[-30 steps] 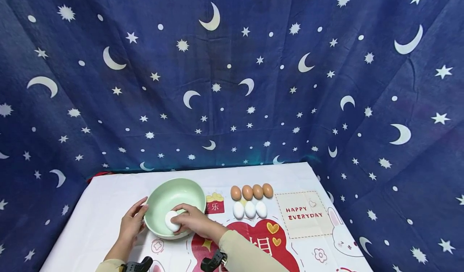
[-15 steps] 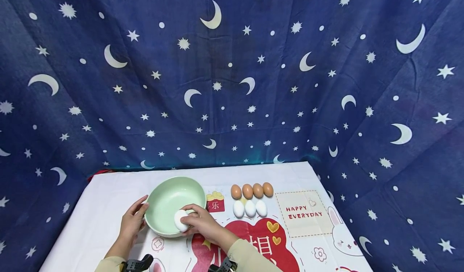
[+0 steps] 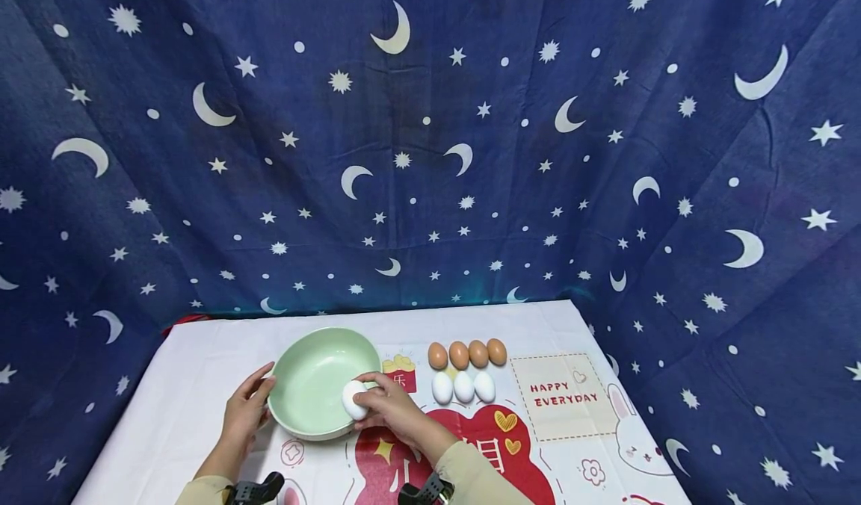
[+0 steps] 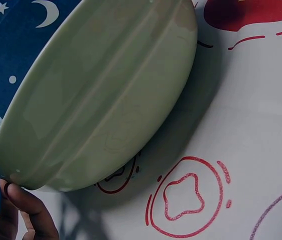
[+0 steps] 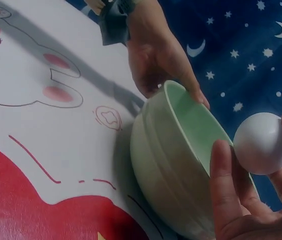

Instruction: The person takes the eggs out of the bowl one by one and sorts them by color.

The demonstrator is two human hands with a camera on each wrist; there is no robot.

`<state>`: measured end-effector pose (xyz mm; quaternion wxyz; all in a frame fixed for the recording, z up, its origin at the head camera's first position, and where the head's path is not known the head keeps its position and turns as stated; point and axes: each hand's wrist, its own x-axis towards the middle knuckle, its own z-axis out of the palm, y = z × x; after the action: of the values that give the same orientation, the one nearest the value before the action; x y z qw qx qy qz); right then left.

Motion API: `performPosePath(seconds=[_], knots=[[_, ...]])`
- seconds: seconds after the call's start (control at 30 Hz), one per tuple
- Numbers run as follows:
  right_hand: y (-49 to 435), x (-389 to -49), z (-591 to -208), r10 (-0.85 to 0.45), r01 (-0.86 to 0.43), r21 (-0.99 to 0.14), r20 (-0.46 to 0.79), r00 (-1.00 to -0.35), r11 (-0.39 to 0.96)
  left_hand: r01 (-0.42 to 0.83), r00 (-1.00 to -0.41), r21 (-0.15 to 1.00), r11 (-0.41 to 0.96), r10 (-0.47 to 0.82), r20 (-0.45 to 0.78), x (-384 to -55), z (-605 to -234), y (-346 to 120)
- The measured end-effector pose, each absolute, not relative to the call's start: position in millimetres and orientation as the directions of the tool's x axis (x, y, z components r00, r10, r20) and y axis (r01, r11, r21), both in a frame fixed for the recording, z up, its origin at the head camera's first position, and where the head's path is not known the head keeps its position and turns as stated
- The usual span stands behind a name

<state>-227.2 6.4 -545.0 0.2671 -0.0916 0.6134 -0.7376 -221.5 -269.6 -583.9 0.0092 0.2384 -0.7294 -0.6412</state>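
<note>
A white egg (image 3: 354,400) is held between the thumb and fingers of my right hand (image 3: 393,409), over the near right rim of a pale green bowl (image 3: 309,393). The right wrist view shows the egg (image 5: 262,143) close up, with the thumb on one side and fingers on the other. My left hand (image 3: 244,414) grips the bowl's left rim, thumb on top and fingers beneath. From the left wrist the bowl's outer wall (image 4: 101,100) fills much of the view, with the left fingers (image 4: 31,205) at its edge. The inside of the bowl shows only smooth green.
Right of the bowl, several brown eggs (image 3: 478,354) lie in a row, with three white eggs (image 3: 463,387) in front of them. A white printed cloth (image 3: 222,348) covers the table. A blue curtain (image 3: 430,191) with moons and stars hangs behind.
My right hand has carried the white egg rightward, from over the bowl's inside to its right rim. The left hand keeps its hold on the bowl, nearly unmoved.
</note>
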Motion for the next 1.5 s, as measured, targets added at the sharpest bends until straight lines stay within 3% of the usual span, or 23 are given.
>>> performPosePath(seconds=[0.73,1.2,1.5], knots=[[75,-245,-548,-0.427,0.269,-0.954,-0.189,-0.884,-0.136,-0.323,-0.891,0.945,0.05,-0.353,-0.285,-221,-583,-269],[139,-243,-541,-0.306,0.236,-0.971,-0.21,-0.929,-0.048,-0.302,-0.888,0.953,0.021,-0.371,-0.273,-222,-586,-268],[186,-245,-543,-0.163,0.221,-0.974,-0.226,-0.961,0.046,-0.312,-0.886,0.95,0.026,-0.369,-0.281,-223,-587,-268]])
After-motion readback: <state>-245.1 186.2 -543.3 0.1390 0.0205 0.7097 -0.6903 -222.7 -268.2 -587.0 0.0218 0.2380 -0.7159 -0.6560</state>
